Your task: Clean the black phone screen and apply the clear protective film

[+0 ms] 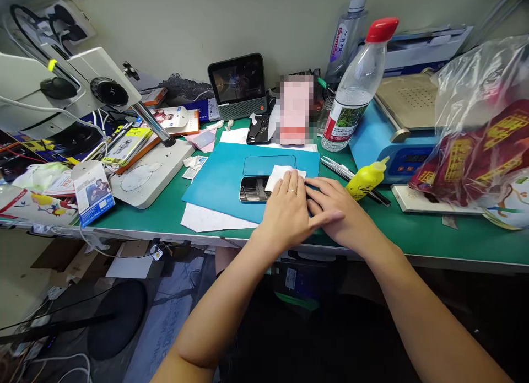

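On a blue mat [219, 173] lies a dark phone-shaped device [254, 189], its right part hidden under my hands. My left hand [288, 206], with a ring on one finger, presses flat on a white tissue [281, 172] over the device, its fingers stretched out. Close beside it on the right, my right hand [336, 209] rests at the device's right end with its fingers extended. Nothing can be seen held in the right hand. Behind the device a thin dark-edged panel outline [268, 165] lies on the mat.
Right of my hands are a yellow bottle [367, 179], tweezers [336, 168], a red-capped water bottle [351, 96] and a blue heating device [372, 135]. A screen [238, 85] stands behind the mat. A microscope stand [152, 176] is at the left, a plastic bag [475, 135] far right.
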Tool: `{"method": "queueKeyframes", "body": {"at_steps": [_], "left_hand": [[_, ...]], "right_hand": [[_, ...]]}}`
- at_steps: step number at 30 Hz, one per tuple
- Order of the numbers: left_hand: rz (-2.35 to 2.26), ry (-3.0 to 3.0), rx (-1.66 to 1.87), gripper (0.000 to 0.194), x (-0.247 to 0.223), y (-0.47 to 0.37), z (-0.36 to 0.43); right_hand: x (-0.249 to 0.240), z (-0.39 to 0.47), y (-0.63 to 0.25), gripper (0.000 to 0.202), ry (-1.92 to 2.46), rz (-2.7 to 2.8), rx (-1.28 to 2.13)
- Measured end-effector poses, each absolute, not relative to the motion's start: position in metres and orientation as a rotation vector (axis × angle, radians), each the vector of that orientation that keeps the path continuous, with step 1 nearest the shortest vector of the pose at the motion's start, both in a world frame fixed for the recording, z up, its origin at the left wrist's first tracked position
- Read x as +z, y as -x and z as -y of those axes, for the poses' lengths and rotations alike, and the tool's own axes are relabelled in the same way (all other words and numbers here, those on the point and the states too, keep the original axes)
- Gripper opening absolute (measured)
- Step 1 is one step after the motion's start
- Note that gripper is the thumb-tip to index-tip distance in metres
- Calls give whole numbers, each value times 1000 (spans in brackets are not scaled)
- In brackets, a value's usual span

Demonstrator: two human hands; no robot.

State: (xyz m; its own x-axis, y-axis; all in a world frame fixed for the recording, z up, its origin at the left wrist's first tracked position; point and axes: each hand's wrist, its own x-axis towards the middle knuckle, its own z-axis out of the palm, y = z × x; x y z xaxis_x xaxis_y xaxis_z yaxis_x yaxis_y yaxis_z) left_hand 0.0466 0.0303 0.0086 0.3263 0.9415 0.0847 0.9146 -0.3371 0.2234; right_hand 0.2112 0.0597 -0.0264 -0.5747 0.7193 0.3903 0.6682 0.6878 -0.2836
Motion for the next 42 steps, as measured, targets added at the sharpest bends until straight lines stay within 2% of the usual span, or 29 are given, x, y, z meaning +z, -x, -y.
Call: {"method": "queueKeyframes", "body": {"at_steps": [8,19,24,33,37,42], "left_hand": [[-1745,-2477,343,106,0,-41,1],[-2005,-2346,307,93,-13,32,8],[-2045,-2332,290,100,-7,6,-17],[-1736,-2509,287,106,5,-54,-16],[-1706,-2536,301,112,0,-29,8],[-1854,-2462,286,103,-10,26,10]], "right_hand": [[-28,-58,-211,44,1085,2405,97],[-16,-49,-209,45,1147,2429,179],[-19,-51,-210,43,1137,2418,168],[-29,-61,-212,43,1054,2407,132],[-27,-58,-211,44,1076,2395,112],[-22,-53,-209,45,1105,2392,156]]}}
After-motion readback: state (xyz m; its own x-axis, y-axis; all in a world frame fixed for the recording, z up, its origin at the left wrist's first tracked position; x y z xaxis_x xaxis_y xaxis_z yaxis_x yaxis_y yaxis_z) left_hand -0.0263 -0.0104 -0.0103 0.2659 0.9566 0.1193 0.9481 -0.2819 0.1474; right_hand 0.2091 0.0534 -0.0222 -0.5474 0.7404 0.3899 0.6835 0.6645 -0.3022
